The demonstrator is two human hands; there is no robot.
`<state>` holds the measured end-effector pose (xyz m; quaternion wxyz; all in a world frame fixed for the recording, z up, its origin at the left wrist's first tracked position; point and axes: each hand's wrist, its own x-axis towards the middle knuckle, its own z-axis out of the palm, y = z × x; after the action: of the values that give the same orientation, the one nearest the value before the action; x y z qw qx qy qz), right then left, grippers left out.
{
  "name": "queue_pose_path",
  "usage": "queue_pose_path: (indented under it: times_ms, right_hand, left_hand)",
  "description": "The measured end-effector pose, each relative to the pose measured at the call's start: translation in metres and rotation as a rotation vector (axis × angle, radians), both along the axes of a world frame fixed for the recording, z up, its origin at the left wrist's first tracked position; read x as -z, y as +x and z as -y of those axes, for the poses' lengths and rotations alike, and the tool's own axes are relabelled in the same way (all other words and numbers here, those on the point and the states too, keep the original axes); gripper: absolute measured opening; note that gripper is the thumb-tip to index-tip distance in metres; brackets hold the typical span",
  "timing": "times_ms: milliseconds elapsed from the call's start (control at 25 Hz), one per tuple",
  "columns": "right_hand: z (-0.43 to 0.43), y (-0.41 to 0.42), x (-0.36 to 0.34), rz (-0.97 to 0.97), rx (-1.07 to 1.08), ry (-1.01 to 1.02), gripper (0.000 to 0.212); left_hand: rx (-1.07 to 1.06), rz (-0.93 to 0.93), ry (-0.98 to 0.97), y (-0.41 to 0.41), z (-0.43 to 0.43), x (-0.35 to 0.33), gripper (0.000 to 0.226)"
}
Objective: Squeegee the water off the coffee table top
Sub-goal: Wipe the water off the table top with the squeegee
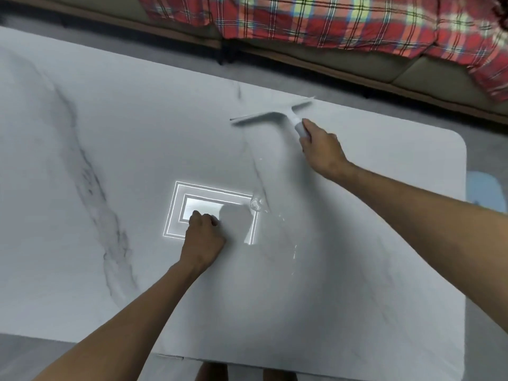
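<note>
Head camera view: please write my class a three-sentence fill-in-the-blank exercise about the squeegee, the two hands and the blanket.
1. The right hand grips the squeegee by its ___.
2. The left hand rests on the coffee table top with its fingers ___.
3. The plaid blanket beyond the table is mainly ___ in colour.

Missing words: handle; curled; red.

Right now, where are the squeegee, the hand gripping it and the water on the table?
squeegee (270, 115): head view, middle of the white blade bar.
right hand (320, 147): head view, back of the hand, fingers round the handle.
water (256, 204): head view, middle of the largest clear blob.
</note>
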<state>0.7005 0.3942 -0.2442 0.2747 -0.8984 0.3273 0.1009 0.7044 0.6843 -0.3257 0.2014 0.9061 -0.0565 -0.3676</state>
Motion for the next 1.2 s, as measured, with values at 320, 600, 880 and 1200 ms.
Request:
queue_pose_path:
  times_ms: [320,600,880,1200]
  right_hand:
    - [0.034,0.049,0.019,-0.126,-0.269,-0.17,0.024]
    - [0.059,-0.136,-0.019,-0.442,-0.334,-0.092,0.059]
    - [0.102,-0.049,-0.037,-0.201,-0.235,-0.167,0.033]
    - [0.079,-0.031,-0.011,-0.352,-0.152,-0.089,0.04]
  left_hand:
    - [0.086,-0.171,0.065,0.004,0.019,0.01,0.035]
    - [0.051,-0.303,0.116,0.019,0.036,0.002,0.047]
    - [0.094,-0.352,0.187,0.031,0.044,0.004,0.053]
    - [0.144,-0.41,0.208,0.028,0.037,0.01,0.039]
